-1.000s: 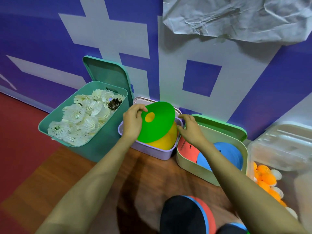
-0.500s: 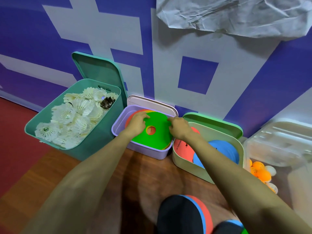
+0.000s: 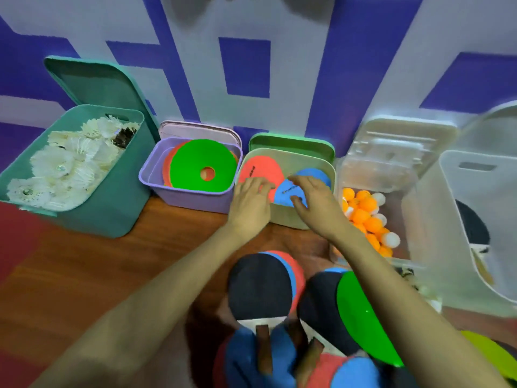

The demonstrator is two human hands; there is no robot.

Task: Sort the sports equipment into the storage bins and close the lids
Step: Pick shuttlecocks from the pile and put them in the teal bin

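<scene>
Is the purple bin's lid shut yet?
Open: the pale lid of the purple plastic bin stands upright behind it against the wall, and the green disc cone lies uncovered inside.

matt plastic bins (image 3: 190,196), wood-look floor (image 3: 117,264), feathery shuttlecocks (image 3: 67,166)

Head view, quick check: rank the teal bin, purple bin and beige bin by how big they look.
1. teal bin, clearly the largest.
2. purple bin and beige bin: they look about alike, so I won't rank them.
</scene>
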